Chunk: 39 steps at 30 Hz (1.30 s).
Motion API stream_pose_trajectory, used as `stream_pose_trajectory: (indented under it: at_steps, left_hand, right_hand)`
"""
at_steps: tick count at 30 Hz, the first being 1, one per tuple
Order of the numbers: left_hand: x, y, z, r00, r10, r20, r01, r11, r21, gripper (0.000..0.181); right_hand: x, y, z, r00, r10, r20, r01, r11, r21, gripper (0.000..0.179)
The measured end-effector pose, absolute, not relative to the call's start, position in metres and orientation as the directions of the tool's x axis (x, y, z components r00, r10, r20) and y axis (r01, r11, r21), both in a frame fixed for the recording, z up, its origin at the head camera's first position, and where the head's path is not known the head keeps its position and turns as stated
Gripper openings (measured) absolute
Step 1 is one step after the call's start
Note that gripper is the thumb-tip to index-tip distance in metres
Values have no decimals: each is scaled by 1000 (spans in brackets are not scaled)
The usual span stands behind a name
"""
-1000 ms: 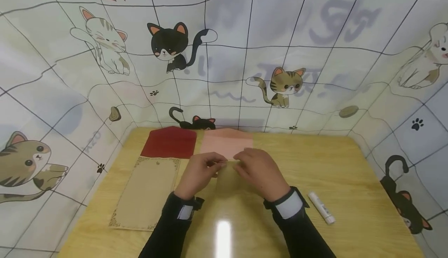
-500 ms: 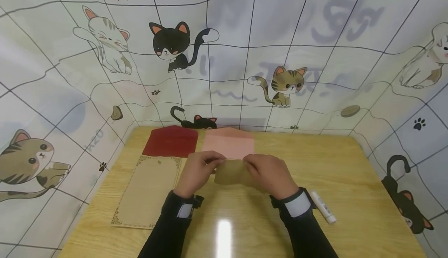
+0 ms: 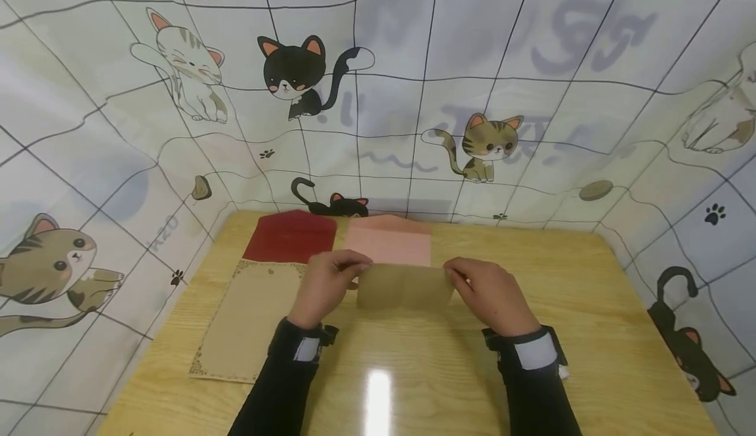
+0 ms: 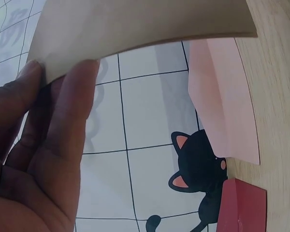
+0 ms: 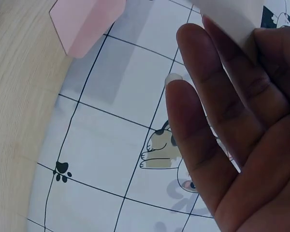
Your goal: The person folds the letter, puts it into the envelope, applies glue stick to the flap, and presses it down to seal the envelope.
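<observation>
Between my hands a piece of brown paper is held raised above the table, its top edge spread wide. My left hand pinches its upper left corner between thumb and fingers. At the upper right corner my right hand pinches it too. In the left wrist view the paper bends slightly, and its lower edge looks doubled. The right wrist view has the paper's corner near the thumb, with the other fingers extended.
Behind the hands lie a pink envelope and a red envelope. A tan sheet with an ornate border lies left, partly under the left arm. A white stick tube is mostly hidden by the right sleeve. Cat-printed cloth surrounds the wooden table.
My right hand has moved rightward, away from the left, and the brown paper now spans the gap between them. The right sleeve has come to cover most of the white tube.
</observation>
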State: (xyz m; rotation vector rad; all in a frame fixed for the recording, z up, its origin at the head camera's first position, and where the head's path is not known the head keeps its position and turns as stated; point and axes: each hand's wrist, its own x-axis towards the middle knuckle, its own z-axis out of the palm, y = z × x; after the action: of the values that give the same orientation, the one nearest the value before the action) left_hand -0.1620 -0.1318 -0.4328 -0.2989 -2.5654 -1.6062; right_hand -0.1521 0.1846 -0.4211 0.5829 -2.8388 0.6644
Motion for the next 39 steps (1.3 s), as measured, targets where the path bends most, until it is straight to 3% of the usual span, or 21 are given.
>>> stream_pose_trajectory:
  at_steps: [10,17,22,24,29,39]
  left_hand:
    - [-161,-130,-431,-982,97,163,189,423,886,16]
    - [-161,-123,-436,-981,96,166,191,421,887,16]
    - [-160,-116,-433,-969,145,199,242,406,881,15]
    - [-159,-115,-430,-968,147,203,247,417,875,14]
    - [-156,-123,-424,-973,105,208,233,453,861,14]
    - [-162,-135,-427,-979,63,196,203,442,874,14]
  right_hand:
    - [-154,185,-423,-920,-309,242,-383,842,-379,19]
    - [-158,142,-430,-822,-389,415,-497,847,-189,26]
    - [-158,109,-424,-785,-459,416,-553,822,-137,11]
    - [-157,108,-424,-813,-435,387,-523,837,-161,6]
    - [-157,132,-427,-885,-354,302,-437,857,-274,11]
    - [-154,181,-433,-934,-261,242,-351,789,-504,22]
